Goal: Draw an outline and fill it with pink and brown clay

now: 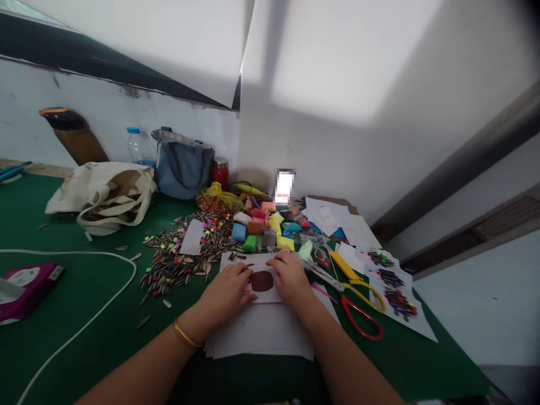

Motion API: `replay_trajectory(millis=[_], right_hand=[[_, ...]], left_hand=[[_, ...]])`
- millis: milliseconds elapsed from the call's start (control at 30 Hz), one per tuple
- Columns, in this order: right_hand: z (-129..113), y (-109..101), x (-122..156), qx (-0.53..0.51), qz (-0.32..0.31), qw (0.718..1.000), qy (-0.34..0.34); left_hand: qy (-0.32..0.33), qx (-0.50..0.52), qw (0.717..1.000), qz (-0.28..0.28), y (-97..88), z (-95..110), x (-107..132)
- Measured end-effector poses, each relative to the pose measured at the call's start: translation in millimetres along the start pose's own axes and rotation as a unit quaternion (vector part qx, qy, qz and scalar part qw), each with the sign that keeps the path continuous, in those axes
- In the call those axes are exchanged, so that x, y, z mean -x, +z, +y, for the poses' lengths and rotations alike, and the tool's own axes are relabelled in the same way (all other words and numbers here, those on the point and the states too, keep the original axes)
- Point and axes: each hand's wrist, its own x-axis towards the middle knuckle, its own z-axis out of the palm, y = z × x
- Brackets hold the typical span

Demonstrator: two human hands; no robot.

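Observation:
A flat brown oval of what looks like modelling clay lies on a small white sheet between my hands. My left hand rests at its left edge, thumb and forefinger apart on the sheet, with a pinkish patch showing between them. On the other side, my right hand lies with its fingertips down on the sheet beside the oval's upper right edge; its thumb is partly hidden. A few striped seeds lie at the sheet's top. More white paper is stacked beneath.
Striped sunflower seeds mixed with coloured beads spread to the left. Behind my hands are several coloured clay packs. Scissors and a yellow cutter lie right, near seed-covered sheets. A white cable crosses the green table.

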Motion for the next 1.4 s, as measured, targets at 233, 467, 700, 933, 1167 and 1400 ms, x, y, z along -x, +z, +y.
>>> replay_trajectory(millis=[233, 467, 700, 933, 1167, 1400], right_hand=[[2.5, -5.7, 0.0, 0.028, -0.047, 0.998, -0.003], [0.3, -4.0, 1.4, 0.02, -0.062, 0.998, -0.009], [-2.0, -2.9, 2.0, 0.022, -0.072, 0.997, -0.01], [0.4, -20.2, 8.7, 0.07, -0.09, 0.993, -0.007], [-2.1, -30.9, 13.0, 0.069, -0.107, 0.992, -0.006], [-5.8, -37.9, 15.0, 0.067, -0.15, 0.986, -0.039]], left_hand=[[-0.023, -0.032, 0.999, 0.024, 5.9, 9.1, -0.3], [-0.035, -0.035, 0.999, 0.01, 4.9, 11.0, -0.2], [-0.022, -0.046, 0.998, 0.026, 5.5, 11.0, 0.7], [-0.024, -0.044, 0.999, 0.018, 4.8, 10.2, 1.1], [-0.019, -0.021, 0.999, 0.018, 5.2, 2.6, 0.5], [0.006, 0.008, 1.0, -0.012, -7.4, -3.9, -2.6]])
